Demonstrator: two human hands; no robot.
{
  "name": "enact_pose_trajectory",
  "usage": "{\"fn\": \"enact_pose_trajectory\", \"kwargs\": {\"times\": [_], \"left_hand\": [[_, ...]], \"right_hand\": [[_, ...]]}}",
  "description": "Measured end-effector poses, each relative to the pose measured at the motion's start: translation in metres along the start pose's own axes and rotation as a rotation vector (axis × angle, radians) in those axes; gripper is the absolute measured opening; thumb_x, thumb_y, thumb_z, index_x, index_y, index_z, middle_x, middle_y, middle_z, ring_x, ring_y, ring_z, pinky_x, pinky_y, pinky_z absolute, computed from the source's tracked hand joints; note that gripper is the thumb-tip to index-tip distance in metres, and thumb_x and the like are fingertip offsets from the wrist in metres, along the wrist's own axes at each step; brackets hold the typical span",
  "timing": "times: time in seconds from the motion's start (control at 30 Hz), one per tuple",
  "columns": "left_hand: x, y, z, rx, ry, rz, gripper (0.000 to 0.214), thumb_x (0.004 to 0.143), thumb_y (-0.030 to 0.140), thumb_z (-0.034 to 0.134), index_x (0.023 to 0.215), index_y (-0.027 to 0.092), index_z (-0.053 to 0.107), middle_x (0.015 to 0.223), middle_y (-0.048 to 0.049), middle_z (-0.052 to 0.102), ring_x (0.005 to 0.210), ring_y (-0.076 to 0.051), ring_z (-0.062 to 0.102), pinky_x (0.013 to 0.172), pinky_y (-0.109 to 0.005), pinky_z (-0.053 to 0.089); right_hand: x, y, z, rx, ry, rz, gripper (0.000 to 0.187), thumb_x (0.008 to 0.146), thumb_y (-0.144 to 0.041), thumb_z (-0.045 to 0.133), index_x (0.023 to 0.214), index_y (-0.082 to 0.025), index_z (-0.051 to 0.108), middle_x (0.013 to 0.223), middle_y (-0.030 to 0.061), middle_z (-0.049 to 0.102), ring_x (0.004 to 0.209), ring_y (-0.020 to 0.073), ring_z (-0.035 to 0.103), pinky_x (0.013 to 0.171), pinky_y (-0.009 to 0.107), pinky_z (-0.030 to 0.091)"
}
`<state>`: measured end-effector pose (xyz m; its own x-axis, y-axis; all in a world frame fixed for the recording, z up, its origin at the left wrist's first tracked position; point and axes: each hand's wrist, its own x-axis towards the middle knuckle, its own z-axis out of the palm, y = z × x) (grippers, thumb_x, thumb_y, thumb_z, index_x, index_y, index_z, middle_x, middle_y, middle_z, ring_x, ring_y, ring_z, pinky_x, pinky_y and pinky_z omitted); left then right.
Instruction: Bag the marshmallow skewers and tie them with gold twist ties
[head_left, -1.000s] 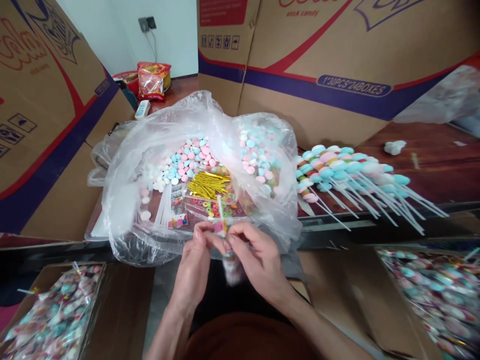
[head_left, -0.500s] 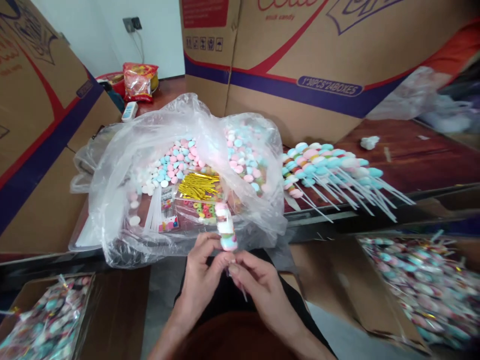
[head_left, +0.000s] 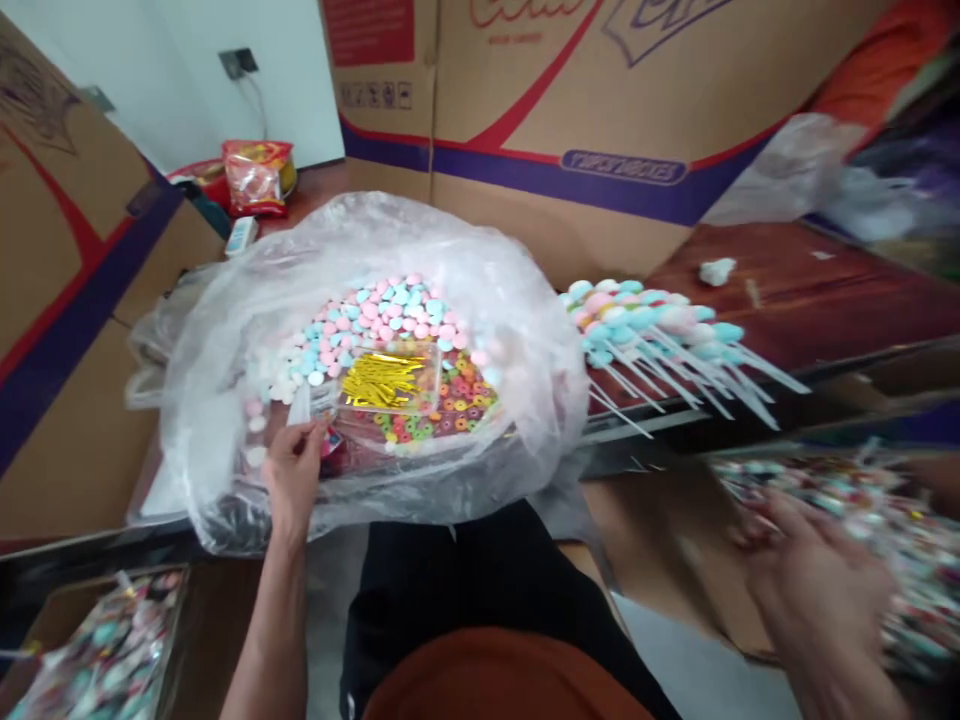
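Observation:
My left hand (head_left: pixel 292 470) reaches into the big clear plastic bag (head_left: pixel 525 440) spread open on the table. Its thumb and fingers pinch the near end of a small stack of printed candy bags (head_left: pixel 330 440). Beside them lie gold twist ties (head_left: pixel 382 380) in a clear tray, fruit-coloured candy rings (head_left: pixel 461 390), and pink, blue and white candy discs (head_left: pixel 375 310). My right hand (head_left: pixel 821 575), smeared by motion, is over the right-hand carton of wrapped candy skewers (head_left: pixel 922 570). Its fingers are too blurred to read.
Unwrapped candy skewers (head_left: pixel 645 320) with white sticks lie piled on the table's right side. Large cardboard boxes (head_left: pixel 510 210) stand behind and at the left. Another carton of wrapped candy (head_left: pixel 112 650) sits low at left. An orange sleeve (head_left: pixel 885 70) shows at upper right.
My hands have parted: the left went to the printed bags, the right swung to the right-hand carton. The candy skewer they held together no longer shows. The big bag's opening is wider.

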<state>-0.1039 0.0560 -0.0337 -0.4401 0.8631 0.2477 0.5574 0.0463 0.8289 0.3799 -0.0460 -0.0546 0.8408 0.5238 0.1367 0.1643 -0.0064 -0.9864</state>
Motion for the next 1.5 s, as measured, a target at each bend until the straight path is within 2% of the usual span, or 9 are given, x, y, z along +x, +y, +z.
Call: {"fn": "enact_pose_trajectory", "kwargs": {"times": [0.1,0.23,0.3,0.53,0.73,1.0,1.27,1.4,1.5], "left_hand": [[-0.016,0.017,-0.002,-0.153,0.136,-0.109,0.031,0.081,0.046,0.071,0.086,0.016,0.076,0.071,-0.0013,0.067,0.065,-0.015,0.057,0.064,-0.028,0.043],[-0.06,0.051,0.008,-0.259,0.135,-0.034,0.024,0.087,0.042,0.07,0.083,0.019,0.072,0.07,0.0008,0.063,0.066,-0.014,0.056,0.065,-0.026,0.045],[-0.085,0.068,0.018,-0.28,0.053,0.034,0.018,0.09,0.037,0.067,0.084,0.021,0.073,0.082,-0.0022,0.067,0.077,-0.016,0.061,0.073,-0.028,0.048],[-0.132,0.083,0.039,-0.519,0.006,-0.226,0.027,0.094,0.045,0.062,0.106,0.024,0.074,0.108,-0.0067,0.065,0.101,-0.019,0.062,0.086,-0.028,0.05],[-0.133,0.085,0.029,-1.165,-0.398,-0.955,0.047,0.083,0.059,0.071,0.094,0.013,0.072,0.087,-0.0078,0.068,0.075,-0.016,0.063,0.067,-0.025,0.053],[-0.12,0.1,0.035,-1.334,-0.486,-1.498,0.038,0.095,0.049,0.058,0.087,0.014,0.07,0.07,-0.0071,0.064,0.055,-0.012,0.056,0.05,-0.021,0.051],[-0.126,0.084,0.048,-1.269,-0.481,-1.205,0.037,0.054,0.016,0.096,0.083,0.02,0.074,0.08,-0.0013,0.069,0.062,-0.01,0.058,0.052,-0.018,0.051],[-0.126,0.104,0.055,-1.009,-0.187,-0.807,0.04,0.049,0.037,0.098,0.068,0.017,0.07,0.07,0.001,0.064,0.063,-0.011,0.056,0.057,-0.021,0.054],[-0.124,0.122,0.059,-0.953,-0.149,-0.747,0.048,0.046,0.049,0.097,0.064,0.016,0.067,0.066,0.0018,0.061,0.059,-0.01,0.05,0.052,-0.02,0.051]], "right_hand": [[-0.063,-0.023,0.034,-0.063,-0.061,0.014,0.025,0.071,-0.05,0.081,0.077,-0.027,0.074,0.058,0.004,0.058,0.044,0.0148,0.049,0.045,0.037,0.036],[-0.158,-0.067,0.093,0.074,-0.869,-0.086,0.013,0.087,-0.03,0.067,0.091,-0.024,0.078,0.085,0.0069,0.074,0.074,0.02,0.068,0.067,0.033,0.055],[-0.188,-0.08,0.124,0.237,-1.051,0.051,0.021,0.084,-0.025,0.069,0.102,-0.024,0.078,0.092,0.0052,0.075,0.076,0.018,0.068,0.07,0.03,0.056],[-0.207,-0.087,0.165,0.425,-0.981,0.404,0.012,0.084,-0.03,0.072,0.079,-0.019,0.076,0.072,0.0002,0.07,0.068,0.0141,0.062,0.067,0.025,0.052],[-0.186,-0.095,0.149,0.245,-1.052,0.233,0.018,0.087,-0.027,0.065,0.071,-0.018,0.068,0.062,-0.0024,0.062,0.057,0.0115,0.054,0.055,0.023,0.044],[-0.149,-0.111,0.139,0.113,-1.071,-0.169,0.021,0.089,-0.022,0.057,0.069,-0.02,0.061,0.069,0.0003,0.063,0.07,0.015,0.056,0.07,0.027,0.044],[-0.129,-0.109,0.126,0.146,-1.099,-0.25,0.023,0.091,-0.025,0.057,0.069,-0.021,0.06,0.067,-0.0018,0.061,0.067,0.0138,0.053,0.074,0.027,0.043],[-0.127,-0.102,0.124,0.077,-1.055,-0.356,0.031,0.095,-0.026,0.053,0.065,-0.021,0.051,0.064,-0.0035,0.054,0.065,0.0128,0.048,0.074,0.028,0.039],[-0.126,-0.098,0.124,0.042,-0.989,-0.338,0.038,0.098,-0.028,0.049,0.062,-0.021,0.04,0.061,-0.0043,0.047,0.063,0.0122,0.044,0.07,0.027,0.036]]}}
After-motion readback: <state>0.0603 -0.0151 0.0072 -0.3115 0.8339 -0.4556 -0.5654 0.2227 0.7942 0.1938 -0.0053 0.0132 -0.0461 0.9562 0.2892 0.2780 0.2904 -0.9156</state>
